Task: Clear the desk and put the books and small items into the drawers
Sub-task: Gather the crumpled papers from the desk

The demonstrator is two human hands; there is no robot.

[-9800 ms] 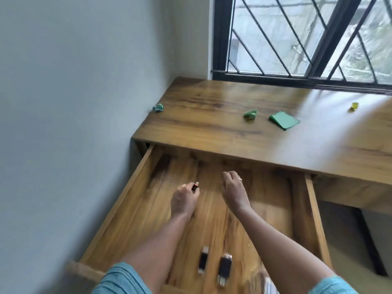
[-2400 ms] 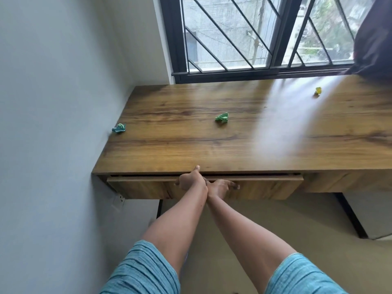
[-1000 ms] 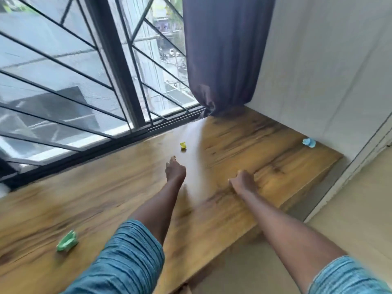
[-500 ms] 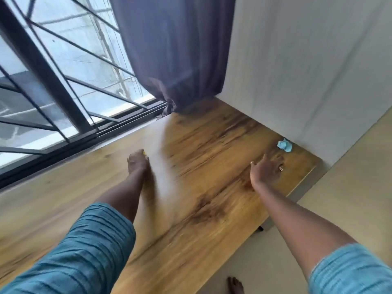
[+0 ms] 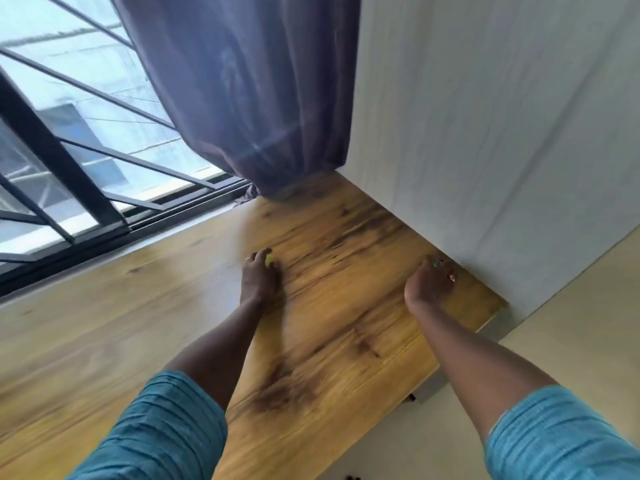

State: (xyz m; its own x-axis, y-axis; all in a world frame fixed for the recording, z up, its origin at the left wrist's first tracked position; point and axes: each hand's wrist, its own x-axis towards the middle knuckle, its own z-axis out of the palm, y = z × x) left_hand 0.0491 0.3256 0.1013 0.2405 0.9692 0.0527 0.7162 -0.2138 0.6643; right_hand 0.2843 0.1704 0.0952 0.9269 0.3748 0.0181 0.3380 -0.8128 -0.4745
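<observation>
Left hand is resting on the glossy wood-grain desk, fingers curling round a small yellow scrap at its 12 o'clock. Right hand is pinching a small blue scrap at its 12 o'clock, just beside the white wall bounding the desk at 3 o'clock. Purple curtain is hanging at the back corner. Bare desk is stretching toward 9 o'clock.

The bench is golden-brown wood with dark streaky grain (darkest in smudged patches). A yellow scrap shows at the left hand, a turquoise scrap at the right hand. The sleeves are teal with fine ribbed lines. The curtain is dusky purple-grey, the wall pale grey-white, the window bars black.
</observation>
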